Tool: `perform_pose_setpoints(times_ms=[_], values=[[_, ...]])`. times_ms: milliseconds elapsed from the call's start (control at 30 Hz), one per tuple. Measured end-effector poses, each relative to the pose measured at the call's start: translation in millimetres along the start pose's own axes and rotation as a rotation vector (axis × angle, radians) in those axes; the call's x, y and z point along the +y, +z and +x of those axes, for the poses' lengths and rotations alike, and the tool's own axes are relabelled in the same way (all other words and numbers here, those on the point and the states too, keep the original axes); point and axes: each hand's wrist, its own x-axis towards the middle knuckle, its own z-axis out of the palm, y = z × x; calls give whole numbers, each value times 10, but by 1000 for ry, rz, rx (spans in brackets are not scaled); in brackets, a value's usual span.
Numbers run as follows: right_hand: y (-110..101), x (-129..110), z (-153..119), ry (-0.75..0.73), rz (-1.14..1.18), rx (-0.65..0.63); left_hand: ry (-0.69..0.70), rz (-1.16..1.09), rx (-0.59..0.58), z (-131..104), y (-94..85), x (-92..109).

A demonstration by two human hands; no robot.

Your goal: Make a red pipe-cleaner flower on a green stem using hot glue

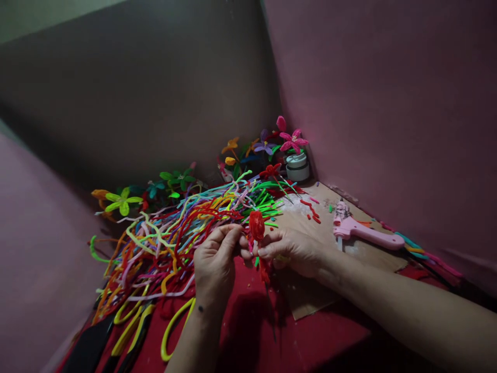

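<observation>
A red pipe-cleaner flower (257, 226) with a rounded head stands between my two hands, above the red tabletop. My left hand (221, 247) pinches at its base from the left, with thumb and forefinger together. From the other side, my right hand (289, 251) closes its fingers on the flower just under the head. More red fuzzy pieces and a thin dark stem hang below the fingers. Just what lies between the left fingertips is partly hidden. Behind the hands spreads a large heap of coloured pipe cleaners (186, 217).
A pink hot glue gun (363, 232) lies on a brown board (310, 228) at the right. Yellow-handled scissors (176, 327) and other yellow-and-black tools (134, 331) are at the front left. Finished flowers (294, 141) and a grey round container (297, 168) stand by the walls.
</observation>
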Motion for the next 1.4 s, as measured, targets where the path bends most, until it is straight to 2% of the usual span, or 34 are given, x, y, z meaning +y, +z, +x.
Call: perform_pose_setpoints(times_ms=[167, 300, 367, 567, 767, 900, 1133, 1267, 1400], values=[[-23, 17, 15, 25, -30, 38, 34, 41, 15, -56, -10, 98], [-17, 3, 21, 71, -55, 63, 15, 118, -33, -90, -33, 119], [-11, -2, 24, 90, -62, 88, 49, 197, -54, -94, -52, 132], [-7, 1, 29, 71, -55, 110, 255, 518, -20, -43, -67, 204], [28, -9, 10, 45, -113, 152, 499, 644, -104, -31, -21, 94], [87, -27, -17, 2, -151, 172, 590, 693, -82, -63, -8, 41], [111, -1, -27, -52, -151, 167, 730, 876, -94, -74, 1, 71], [89, 53, -10, -54, -143, 163, 715, 929, -15, -88, 12, 97], [116, 42, -16, -23, -115, 155, 504, 809, 134, -78, -17, 138]])
